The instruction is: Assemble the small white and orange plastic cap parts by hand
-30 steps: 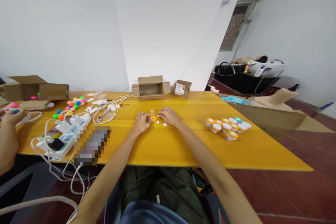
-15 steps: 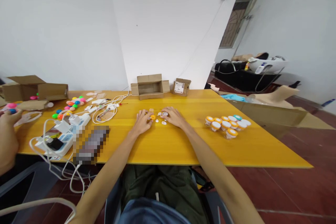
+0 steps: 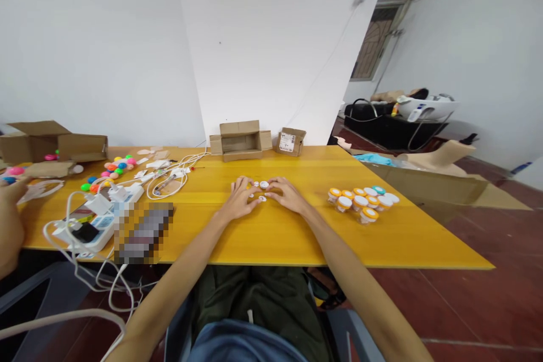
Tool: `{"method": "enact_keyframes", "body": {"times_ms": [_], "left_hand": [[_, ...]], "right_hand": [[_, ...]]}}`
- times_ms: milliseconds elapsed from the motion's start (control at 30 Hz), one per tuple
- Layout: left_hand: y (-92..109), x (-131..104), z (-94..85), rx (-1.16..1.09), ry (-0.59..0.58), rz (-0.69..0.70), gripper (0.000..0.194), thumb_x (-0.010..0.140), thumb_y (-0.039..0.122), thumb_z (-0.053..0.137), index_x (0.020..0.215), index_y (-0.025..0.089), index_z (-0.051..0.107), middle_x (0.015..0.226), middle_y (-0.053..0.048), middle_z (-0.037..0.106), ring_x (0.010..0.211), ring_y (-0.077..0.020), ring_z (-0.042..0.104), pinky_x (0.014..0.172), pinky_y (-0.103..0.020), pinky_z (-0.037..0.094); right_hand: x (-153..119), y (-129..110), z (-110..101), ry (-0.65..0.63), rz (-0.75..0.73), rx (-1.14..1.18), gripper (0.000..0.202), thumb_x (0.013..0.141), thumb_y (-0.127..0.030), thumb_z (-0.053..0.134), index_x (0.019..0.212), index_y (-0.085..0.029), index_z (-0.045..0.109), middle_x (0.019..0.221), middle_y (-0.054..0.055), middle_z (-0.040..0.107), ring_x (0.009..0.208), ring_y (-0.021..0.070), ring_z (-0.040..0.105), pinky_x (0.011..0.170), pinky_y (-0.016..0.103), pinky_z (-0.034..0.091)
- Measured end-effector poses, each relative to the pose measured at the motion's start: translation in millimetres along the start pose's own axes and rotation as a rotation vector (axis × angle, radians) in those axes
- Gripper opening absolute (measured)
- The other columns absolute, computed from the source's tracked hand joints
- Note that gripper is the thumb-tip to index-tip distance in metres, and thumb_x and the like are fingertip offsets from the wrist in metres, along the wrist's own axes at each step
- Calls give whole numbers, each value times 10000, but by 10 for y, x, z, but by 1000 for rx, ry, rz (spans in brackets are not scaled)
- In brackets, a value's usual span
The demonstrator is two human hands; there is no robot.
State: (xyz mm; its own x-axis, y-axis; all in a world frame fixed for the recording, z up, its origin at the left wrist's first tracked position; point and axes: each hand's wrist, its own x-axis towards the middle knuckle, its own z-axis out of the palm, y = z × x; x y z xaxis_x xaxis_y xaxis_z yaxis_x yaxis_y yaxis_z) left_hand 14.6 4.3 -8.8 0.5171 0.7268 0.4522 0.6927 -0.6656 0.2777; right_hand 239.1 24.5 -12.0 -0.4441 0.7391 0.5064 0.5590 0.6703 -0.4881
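My left hand (image 3: pixel 240 200) is low over the yellow table (image 3: pixel 271 240), its thumb and fingers apart around small white dark-spotted pieces. One spotted piece (image 3: pixel 262 198) lies by the left thumb tip, and another spotted piece (image 3: pixel 257 184) is close to the left fingertips. Facing it, my right hand (image 3: pixel 287 195) has its thumb and fingers spread. Its index fingertip is at the edge of a round white-rimmed piece (image 3: pixel 264 185). Whether either hand touches these pieces is too small to make out. Part of the group is hidden behind the left hand.
Several small jars with orange, white and teal lids (image 3: pixel 360 201) stand to the right. An open cardboard box (image 3: pixel 241 155) and a smaller box (image 3: pixel 290 142) are at the wall. Leftward are a power strip (image 3: pixel 106 229), cables, a blurred-out phone (image 3: pixel 146 233), colourful balls and another person's hand (image 3: pixel 9 220).
My left hand has shifted right and closer to my right hand. The orange round piece near its fingers is now out of sight. The view has moved slightly.
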Motion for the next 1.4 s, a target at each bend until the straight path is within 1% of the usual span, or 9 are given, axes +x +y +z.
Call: {"method": "enact_keyframes", "body": {"times_ms": [67,200,333,533,633,767,1033,1200,1400], "left_hand": [[52,42,36,1,-16,22,279,896,448,620,1122,316,717,1196,-82,525,1166,-295,401,997,-473,361],[83,87,62,-7,-29,16,217,926,413,587,1016,291,742,1177,-82,541,1168,-286,407,997,-472,356],[47,92,19,-39,10,-35,200,921,407,598,996,295,746,1152,-73,568,1136,-275,429,977,-450,369],[-191,-20,-186,12,215,-205,217,930,402,573,1046,316,734,1128,-62,586,1119,-265,456,1008,-449,371],[-322,-80,-260,48,215,-320,182,903,379,606,1003,305,738,1093,-70,597,1108,-277,474,985,-448,401],[-413,-111,-241,74,164,-415,141,883,334,617,942,284,734,1079,-83,614,1103,-292,492,964,-464,418],[-491,-124,-155,40,145,-393,154,909,315,577,960,263,713,1025,-91,618,1057,-295,513,928,-472,426],[-395,-128,-165,30,108,-248,202,937,318,547,1071,302,697,1081,-67,595,1074,-268,486,951,-448,408],[-321,-131,-180,52,19,-134,219,944,255,532,1064,307,708,1150,-63,568,1096,-251,462,953,-419,392]], "right_hand": [[7,9,19,20,-2,9,75,871,-248,673,922,-253,727,1101,62,689,1060,229,637,977,422,497],[18,-1,43,35,-10,5,80,864,-221,669,912,-251,724,1086,60,692,1053,228,641,969,419,501],[17,-3,59,46,-9,-16,83,863,-206,663,910,-248,718,1066,60,698,1037,225,647,957,406,502],[43,64,114,90,72,-82,131,881,-228,645,1001,-245,695,1066,60,696,1028,221,638,950,388,492],[85,61,144,67,166,-146,170,866,-273,679,1032,-236,687,1077,70,694,1042,229,630,933,371,487],[169,15,172,25,234,-182,201,859,-309,699,1038,-219,684,1096,89,694,1050,236,632,917,355,481],[226,69,212,15,191,-127,101,845,-286,707,931,-234,694,986,61,708,961,220,650,842,335,497],[215,80,211,10,182,-77,108,835,-263,704,938,-232,708,979,57,709,953,217,652,855,340,504],[225,23,196,8,205,-49,138,811,-215,709,948,-218,715,989,64,708,968,225,654,877,353,505]]}}
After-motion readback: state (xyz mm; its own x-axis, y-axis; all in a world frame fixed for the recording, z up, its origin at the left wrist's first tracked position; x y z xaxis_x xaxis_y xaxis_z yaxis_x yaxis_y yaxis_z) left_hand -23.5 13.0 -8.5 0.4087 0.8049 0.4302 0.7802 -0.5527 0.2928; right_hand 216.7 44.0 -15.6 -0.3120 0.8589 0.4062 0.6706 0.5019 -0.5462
